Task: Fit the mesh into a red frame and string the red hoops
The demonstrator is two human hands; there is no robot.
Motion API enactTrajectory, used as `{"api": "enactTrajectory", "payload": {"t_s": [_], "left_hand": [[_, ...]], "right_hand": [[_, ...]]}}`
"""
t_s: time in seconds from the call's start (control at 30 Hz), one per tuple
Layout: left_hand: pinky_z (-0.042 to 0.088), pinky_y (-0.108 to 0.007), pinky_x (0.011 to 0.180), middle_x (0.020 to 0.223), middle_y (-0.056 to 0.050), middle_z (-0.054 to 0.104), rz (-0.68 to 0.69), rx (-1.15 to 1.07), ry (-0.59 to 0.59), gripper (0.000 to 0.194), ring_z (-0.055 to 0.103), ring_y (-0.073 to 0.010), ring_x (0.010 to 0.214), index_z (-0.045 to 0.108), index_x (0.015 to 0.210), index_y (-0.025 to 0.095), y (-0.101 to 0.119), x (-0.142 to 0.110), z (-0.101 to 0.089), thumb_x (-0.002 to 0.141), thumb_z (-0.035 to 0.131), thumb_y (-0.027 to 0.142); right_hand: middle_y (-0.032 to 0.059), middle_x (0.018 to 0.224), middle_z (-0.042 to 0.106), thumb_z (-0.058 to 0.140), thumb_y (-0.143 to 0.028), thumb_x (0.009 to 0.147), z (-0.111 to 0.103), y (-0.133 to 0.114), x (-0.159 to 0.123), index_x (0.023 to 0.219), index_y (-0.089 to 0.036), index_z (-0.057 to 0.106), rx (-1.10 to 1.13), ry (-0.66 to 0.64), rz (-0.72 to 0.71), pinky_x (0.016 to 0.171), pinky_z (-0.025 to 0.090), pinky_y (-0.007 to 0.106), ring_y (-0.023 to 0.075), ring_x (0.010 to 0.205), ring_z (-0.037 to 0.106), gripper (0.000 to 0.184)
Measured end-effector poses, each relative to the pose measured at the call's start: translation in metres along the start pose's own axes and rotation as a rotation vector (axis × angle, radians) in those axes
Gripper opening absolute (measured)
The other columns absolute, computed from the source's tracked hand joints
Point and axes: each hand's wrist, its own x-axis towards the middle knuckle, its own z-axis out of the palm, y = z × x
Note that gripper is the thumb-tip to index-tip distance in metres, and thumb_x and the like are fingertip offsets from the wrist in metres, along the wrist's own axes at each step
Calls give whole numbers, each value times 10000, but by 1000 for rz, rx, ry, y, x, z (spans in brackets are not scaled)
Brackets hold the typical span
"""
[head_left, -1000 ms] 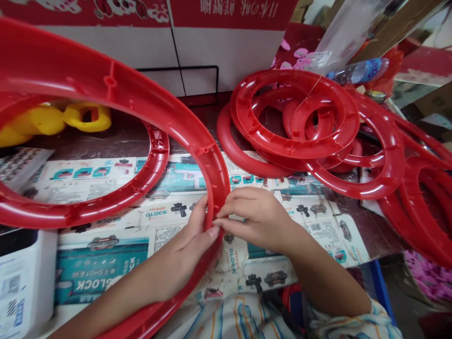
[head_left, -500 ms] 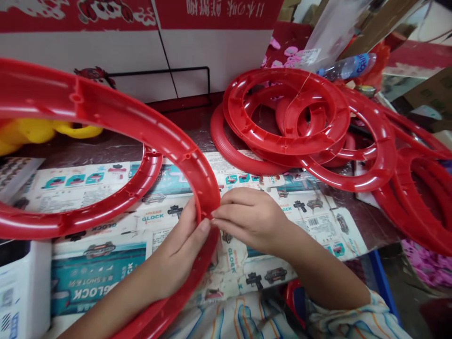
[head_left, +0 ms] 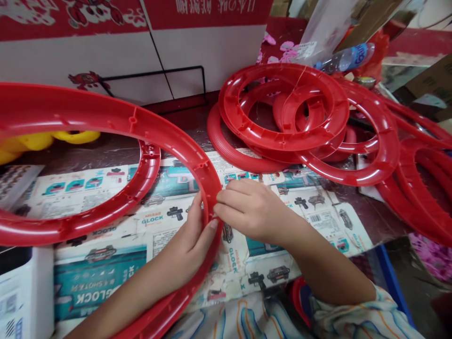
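A large red plastic ring (head_left: 169, 136), channelled and ribbed inside, curves from the left edge down toward my lap. My left hand (head_left: 192, 238) grips its right side, the thumb on the channel and the fingers behind. Opposite it, my right hand (head_left: 249, 207) has its fingers bunched together, pinching at the same spot on the rim; whether something small is between the fingertips is hidden. Another red ring section (head_left: 139, 188) lies behind the held ring on the left, over printed cardboard (head_left: 165, 245) covering the table.
Several red rings (head_left: 282, 141) are piled at the right. Behind stands a white and red box (head_left: 208, 47) with a black wire frame (head_left: 155, 70) before it. A plastic bottle (head_left: 346, 59) lies at the back right; yellow pieces (head_left: 76, 136) and a white box (head_left: 31, 292) sit left.
The held ring has turned along its length, a cross rib shifting right and down. Both hands stay at its rim, and the view has shifted slightly.
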Motion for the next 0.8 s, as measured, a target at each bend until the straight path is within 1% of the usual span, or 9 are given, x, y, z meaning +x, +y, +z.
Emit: {"api": "enactTrajectory", "payload": {"t_s": [0.03, 0.1, 0.17, 0.23, 0.4, 0.5, 0.6, 0.7, 0.8], "left_hand": [[151, -420, 1176, 1539, -95, 236, 8, 12, -10, 557, 163, -245, 1442, 148, 1453, 228, 0, -1, 0, 967, 347, 413], [356, -444, 1076, 1451, -129, 387, -31, -31, -43, 521, 429, -267, 1307, 167, 1423, 245, 0, -2, -1, 966, 340, 424], [527, -426, 830, 1226, -130, 586, -115, -133, -95, 470, 658, -241, 940, 180, 1372, 264, -1, -3, 0, 963, 345, 426], [550, -369, 644, 1011, -75, 659, -164, -295, -119, 388, 659, -187, 666, 208, 1291, 276, -3, -3, 4, 960, 377, 387], [536, -293, 714, 1111, -53, 599, -83, -597, -6, 285, 660, -145, 794, 349, 1098, 249, -8, 1, 14, 881, 529, 208], [529, -283, 607, 944, -25, 640, -114, -627, -36, 299, 646, -139, 645, 337, 1141, 248, -6, 2, 15, 894, 505, 230], [509, -277, 548, 812, -10, 653, -215, -719, -21, 429, 627, -156, 577, 287, 1274, 255, -2, 0, 11, 911, 500, 339], [489, -273, 502, 786, -15, 677, -335, -780, 16, 563, 644, -189, 581, 211, 1370, 289, 2, 1, 5, 911, 481, 472], [476, -259, 473, 798, -18, 694, -396, -795, -42, 555, 663, -199, 599, 228, 1363, 291, 3, 7, 0, 910, 502, 457]], "right_hand": [[26, 768, 606, 450, -139, 933, 1, 0, 0, 755, -147, 617, 3, 7, -7, 643, 357, 285, 142, 728, 474, 244], [27, 774, 605, 444, -150, 939, 2, -1, -1, 765, -149, 614, 10, 4, -5, 652, 358, 282, 139, 730, 477, 244], [25, 770, 604, 440, -143, 937, 4, -1, -1, 762, -152, 611, 16, -9, 13, 653, 356, 278, 137, 725, 477, 245], [24, 766, 606, 448, -141, 930, 7, -1, -2, 767, -153, 613, 21, -19, 42, 649, 352, 276, 135, 717, 478, 232], [30, 748, 618, 493, -238, 926, 10, 3, -5, 772, -147, 632, 89, -57, 102, 662, 365, 276, 140, 723, 513, 227], [34, 720, 611, 497, -317, 931, 13, 4, -6, 758, -141, 634, 113, -20, 176, 649, 366, 265, 138, 704, 523, 282], [21, 656, 572, 509, -365, 922, 18, 4, -6, 724, -138, 621, 66, 36, 243, 607, 339, 263, 130, 639, 481, 322], [7, 621, 535, 526, -301, 912, 20, 4, -5, 696, -143, 616, 36, 45, 250, 591, 312, 268, 129, 615, 430, 282], [1, 624, 529, 516, -216, 896, 19, 5, -4, 703, -158, 622, 79, 10, 247, 593, 285, 285, 137, 621, 396, 228]]}}
